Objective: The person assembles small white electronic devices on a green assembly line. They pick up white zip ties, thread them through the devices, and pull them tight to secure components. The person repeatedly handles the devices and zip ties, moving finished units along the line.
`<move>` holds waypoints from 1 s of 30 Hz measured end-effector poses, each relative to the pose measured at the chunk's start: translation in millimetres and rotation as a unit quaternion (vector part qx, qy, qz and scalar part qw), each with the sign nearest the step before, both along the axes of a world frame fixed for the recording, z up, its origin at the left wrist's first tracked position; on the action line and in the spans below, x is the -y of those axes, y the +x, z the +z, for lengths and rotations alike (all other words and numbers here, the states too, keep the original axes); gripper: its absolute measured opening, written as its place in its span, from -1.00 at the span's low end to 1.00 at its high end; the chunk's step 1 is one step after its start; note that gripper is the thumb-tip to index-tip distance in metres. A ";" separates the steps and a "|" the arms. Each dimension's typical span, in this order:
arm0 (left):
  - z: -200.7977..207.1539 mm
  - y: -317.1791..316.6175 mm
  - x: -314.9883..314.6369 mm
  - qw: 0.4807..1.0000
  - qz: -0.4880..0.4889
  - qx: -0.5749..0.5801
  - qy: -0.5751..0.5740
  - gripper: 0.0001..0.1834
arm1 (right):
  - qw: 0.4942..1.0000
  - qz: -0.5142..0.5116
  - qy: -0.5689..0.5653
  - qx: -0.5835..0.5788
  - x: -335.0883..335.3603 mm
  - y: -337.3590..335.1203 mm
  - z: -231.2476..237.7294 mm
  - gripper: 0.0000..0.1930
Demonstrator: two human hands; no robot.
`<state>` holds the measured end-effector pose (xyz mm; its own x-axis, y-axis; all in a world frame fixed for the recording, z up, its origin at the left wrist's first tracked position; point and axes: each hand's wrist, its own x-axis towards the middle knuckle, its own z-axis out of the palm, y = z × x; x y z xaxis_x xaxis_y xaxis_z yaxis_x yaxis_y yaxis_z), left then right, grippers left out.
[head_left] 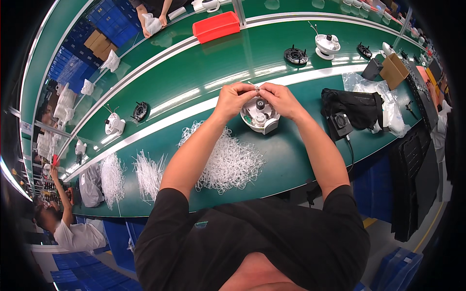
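A white round plastic housing (268,127) with a black knob-like part in its middle stands on the bench in front of me. Over its far rim, my left hand (234,100) and my right hand (280,100) meet with fingertips pinched together. Between them is something small and pale, perhaps a wire end, too small to name. Just left of the housing, partly behind my left forearm, spreads a heap of looped white plastic strips (228,162).
Straight white strips (149,173) and another white pile (112,179) lie at left. On the green conveyor (194,72) sit another white housing (327,45), black round parts (295,56) and a red tray (216,26). A black bag (353,107) lies right. Co-workers are at far left and across.
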<state>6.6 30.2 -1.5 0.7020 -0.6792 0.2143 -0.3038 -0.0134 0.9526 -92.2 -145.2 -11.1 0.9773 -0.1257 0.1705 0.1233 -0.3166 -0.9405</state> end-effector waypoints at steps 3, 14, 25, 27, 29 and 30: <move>4.2 -5.3 3.0 0.998 0.047 0.012 0.027 -0.84 | 0.999 -0.005 0.050 0.019 -4.4 -3.3 1.5 -0.79; 3.1 -14.1 5.4 0.945 0.005 0.297 0.136 -0.92 | 0.990 -0.080 0.077 0.082 2.6 6.3 -15.0 -0.78; 3.3 -13.7 2.6 0.908 0.015 0.378 0.178 -0.89 | 0.998 -0.036 -0.042 -0.033 7.1 -16.9 2.8 -0.81; 1.0 -12.5 4.5 0.910 0.018 0.378 0.169 -0.91 | 0.989 -0.029 -0.133 -0.062 4.3 -19.0 13.1 -0.83; 0.0 -12.8 3.7 0.906 0.022 0.386 0.172 -0.92 | 0.981 -0.037 -0.189 0.003 4.8 -15.1 5.8 -0.85; 0.8 -13.5 3.9 0.906 0.033 0.388 0.166 -0.93 | 0.975 -0.040 -0.217 0.036 4.9 -12.8 3.7 -0.86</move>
<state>-6.9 26.3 -0.7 0.4692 -0.7587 0.4520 -0.8684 -0.3033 0.3924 -105.0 -150.1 -7.4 0.9510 -0.1025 0.2918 0.1421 -0.6934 -0.7065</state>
